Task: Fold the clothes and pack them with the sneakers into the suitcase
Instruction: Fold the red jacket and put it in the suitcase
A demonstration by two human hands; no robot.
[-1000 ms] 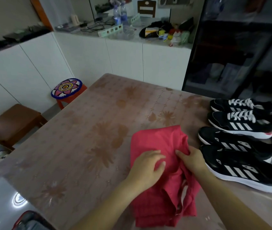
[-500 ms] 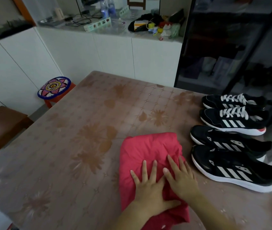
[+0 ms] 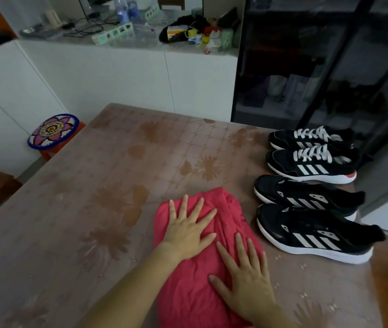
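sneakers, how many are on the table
4, all black, in a row on the table, right side: farthest sneaker, second sneaker, third sneaker, and nearest sneaker beside the red garment. None seems hidden.

Under the flat left hand [image 3: 186, 230] and right hand [image 3: 247, 280], the red garment [image 3: 188, 292] is showing matt, softly creased cloth. Around them the tablecloth [image 3: 117, 185] is gleaming like smooth plastic. Right of the hands, the sneakers [image 3: 306, 233] are showing matt black fabric and smooth white soles.

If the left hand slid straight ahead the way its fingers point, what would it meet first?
Probably nothing. The left hand, flat on the red garment, points across bare table. The sneakers sit off to the right.
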